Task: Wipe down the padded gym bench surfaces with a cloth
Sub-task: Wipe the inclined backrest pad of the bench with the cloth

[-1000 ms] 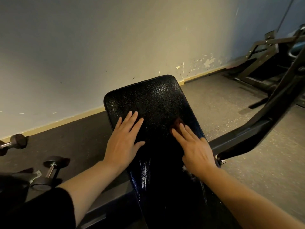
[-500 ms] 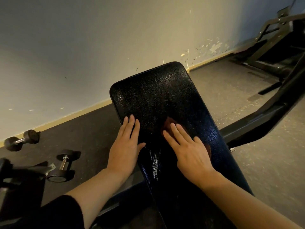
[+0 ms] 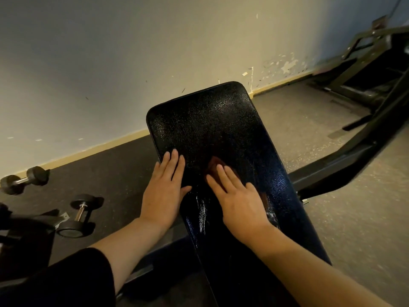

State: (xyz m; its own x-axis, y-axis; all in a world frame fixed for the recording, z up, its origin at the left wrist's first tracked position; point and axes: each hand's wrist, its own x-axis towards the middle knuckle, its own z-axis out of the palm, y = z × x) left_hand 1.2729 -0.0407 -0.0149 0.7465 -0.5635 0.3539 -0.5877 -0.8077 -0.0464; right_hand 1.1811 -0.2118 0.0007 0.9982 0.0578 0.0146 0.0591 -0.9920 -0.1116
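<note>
The black padded bench runs from the bottom of the view up toward the wall, its glossy skin catching the light. My left hand lies flat on the pad's left edge with fingers together and nothing in it. My right hand presses flat on the middle of the pad. A dark reddish-brown patch shows just past its fingertips and beside its knuckles; I cannot tell whether this is a cloth under the palm or the hand's reflection. Wet streaks shine between the hands.
Two small dumbbells lie on the dark floor mat at the left. A black machine frame slants across the right side, and more equipment stands at the far right by the wall.
Both hands have slid back along the pad, away from its far end, so more bare pad shows beyond the fingers. The view has shifted slightly; in the last half second little moved.
</note>
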